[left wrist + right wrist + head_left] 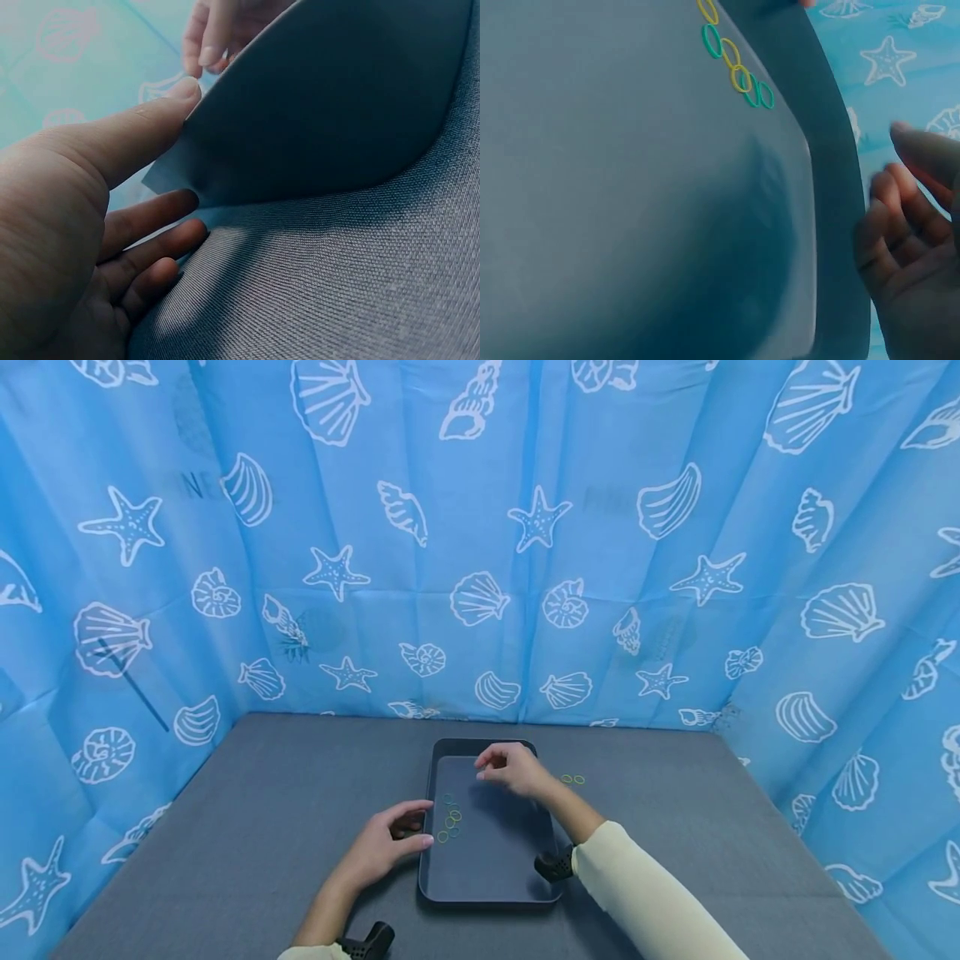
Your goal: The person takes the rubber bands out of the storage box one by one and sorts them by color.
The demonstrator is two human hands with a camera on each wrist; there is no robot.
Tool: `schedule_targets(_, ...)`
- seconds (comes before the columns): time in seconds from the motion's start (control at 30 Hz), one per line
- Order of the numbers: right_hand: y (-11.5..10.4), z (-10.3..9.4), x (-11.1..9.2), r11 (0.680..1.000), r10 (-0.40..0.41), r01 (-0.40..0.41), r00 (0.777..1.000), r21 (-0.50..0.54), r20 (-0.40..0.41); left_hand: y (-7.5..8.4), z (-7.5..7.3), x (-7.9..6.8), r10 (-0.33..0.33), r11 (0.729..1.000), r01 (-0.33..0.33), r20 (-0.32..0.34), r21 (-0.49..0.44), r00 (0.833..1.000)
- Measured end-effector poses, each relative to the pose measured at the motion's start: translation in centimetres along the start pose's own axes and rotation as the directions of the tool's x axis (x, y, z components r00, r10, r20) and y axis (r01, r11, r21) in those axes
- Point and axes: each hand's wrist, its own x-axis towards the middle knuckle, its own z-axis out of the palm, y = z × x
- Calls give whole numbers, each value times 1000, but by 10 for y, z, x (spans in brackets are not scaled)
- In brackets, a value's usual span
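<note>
in the head view, the left hand (386, 843) lies at the near-left side of a dark tray (495, 893), its thumb and fingers loosely bent at the rim without a firm clasp. the thin yellow and green rings (451, 823) lie inside the tray, just to the right of the left fingertips. the right hand (513, 768) hangs above the tray's far part, fingers lightly bent, and nothing shows between them. two loose yellow rings (572, 779) lie outside the tray, to the right of the right hand.

in the left wrist view, the thumb touches the rim while the other fingers sit relaxed below it, by the outer wall. the tray looks stiff and smooth, likely light enough to slide, so the rim is the place to steady it.

in the right wrist view, the right thumb stands apart from slack fingers, slightly blurred, with no ring visible in that hand. the rings run in a row up and left of it, some overlapping. they should be very light, soft and springy; pinch one side with the fingertips, as overlapped ones may cling together.
</note>
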Motion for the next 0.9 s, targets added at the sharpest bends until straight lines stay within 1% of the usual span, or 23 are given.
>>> schedule_targets(0.1,-1,5,0,1000,-5,5,998,-1,64,0,0,0,10,1000,-10,5,-9,1000)
schedule_targets(0.2,-1,9,0,1000,-1,2,995,-10,102,0,-1,0,15,1000,-15,8,-16,1000)
schedule_targets(0.37,2,15,2,1000,23,-25,990,9,137,-1,-1,0,14,1000,-14,14,-17,1000)
schedule_targets(0.53,3,22,3,999,23,-29,983,29,182,-1,-1,0,20,999,-20,20,-27,1000)
schedule_targets(0.63,1,26,4,999,36,-42,978,26,205,-1,-1,0,25,999,-24,23,-33,999)
schedule_targets(0.9,3,35,6,998,46,-52,972,18,230,-2,-2,0,51,998,-49,37,-49,998)
